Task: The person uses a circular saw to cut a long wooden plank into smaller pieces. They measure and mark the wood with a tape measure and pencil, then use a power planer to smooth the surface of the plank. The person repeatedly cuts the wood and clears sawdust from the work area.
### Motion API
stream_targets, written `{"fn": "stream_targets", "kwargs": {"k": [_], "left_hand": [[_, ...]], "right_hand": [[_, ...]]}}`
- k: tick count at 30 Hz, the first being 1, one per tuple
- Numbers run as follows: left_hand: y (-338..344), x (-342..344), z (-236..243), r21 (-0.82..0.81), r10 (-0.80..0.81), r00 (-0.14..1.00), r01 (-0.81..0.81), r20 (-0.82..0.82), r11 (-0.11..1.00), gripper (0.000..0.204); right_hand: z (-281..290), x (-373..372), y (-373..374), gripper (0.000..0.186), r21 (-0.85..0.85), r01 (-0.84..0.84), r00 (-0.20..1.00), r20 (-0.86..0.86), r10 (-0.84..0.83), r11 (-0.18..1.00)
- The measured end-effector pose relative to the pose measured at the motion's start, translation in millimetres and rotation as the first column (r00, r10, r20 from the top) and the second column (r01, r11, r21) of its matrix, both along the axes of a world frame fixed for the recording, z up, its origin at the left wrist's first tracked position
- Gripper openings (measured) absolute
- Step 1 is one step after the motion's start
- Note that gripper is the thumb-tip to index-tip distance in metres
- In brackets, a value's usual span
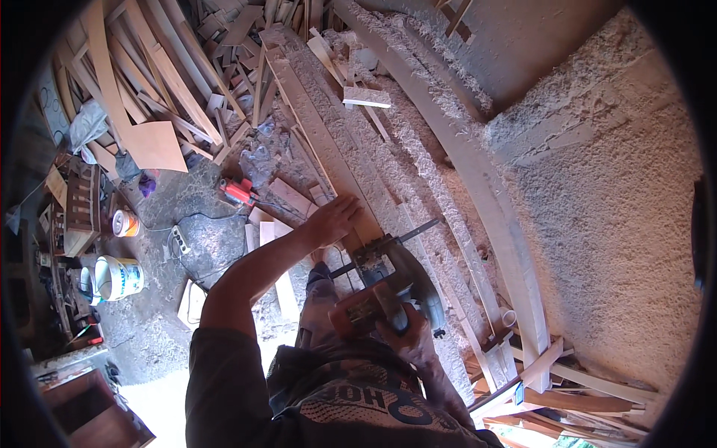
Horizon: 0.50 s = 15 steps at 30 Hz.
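A handheld circular saw (414,280) with a dark guard and a red-brown motor housing sits on a long wooden board (317,142) in front of my body. My right hand (407,332) is wrapped round its rear handle. A thin metal guide bar (418,230) sticks out past both sides of the saw's base. Just ahead of the saw, my left hand (336,220) lies over the board's left edge, fingers stretched across its top. The blade is hidden under the saw.
Sawdust and shavings cover the bench and the heap (597,201) at right, beside a long curved plank (478,172). Stacked wood strips (172,67) fill the far left. A red power tool (239,192), a power strip (180,240) with cables and white buckets (119,278) stand on the floor.
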<state>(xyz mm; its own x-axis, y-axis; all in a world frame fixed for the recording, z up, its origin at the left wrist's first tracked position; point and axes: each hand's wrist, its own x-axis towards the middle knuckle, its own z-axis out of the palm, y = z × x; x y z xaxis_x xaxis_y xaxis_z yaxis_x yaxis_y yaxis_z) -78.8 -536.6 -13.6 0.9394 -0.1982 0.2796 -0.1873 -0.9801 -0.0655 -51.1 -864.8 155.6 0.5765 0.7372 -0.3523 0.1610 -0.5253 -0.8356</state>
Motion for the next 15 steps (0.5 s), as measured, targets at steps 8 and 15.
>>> {"fn": "stream_targets", "kwargs": {"k": [8, 15], "left_hand": [[3, 0, 4, -0.052, -0.026, 0.999, 0.024, -0.026, 0.998, 0.077], [6, 2, 4, -0.106, -0.046, 0.997, 0.039, -0.069, 0.994, 0.074]], "right_hand": [[0, 11, 5, 0.064, 0.051, -0.124, 0.992, -0.028, 0.125, 0.991], [-3, 16, 7, 0.064, 0.028, -0.133, 0.991, -0.016, 0.133, 0.991]]}}
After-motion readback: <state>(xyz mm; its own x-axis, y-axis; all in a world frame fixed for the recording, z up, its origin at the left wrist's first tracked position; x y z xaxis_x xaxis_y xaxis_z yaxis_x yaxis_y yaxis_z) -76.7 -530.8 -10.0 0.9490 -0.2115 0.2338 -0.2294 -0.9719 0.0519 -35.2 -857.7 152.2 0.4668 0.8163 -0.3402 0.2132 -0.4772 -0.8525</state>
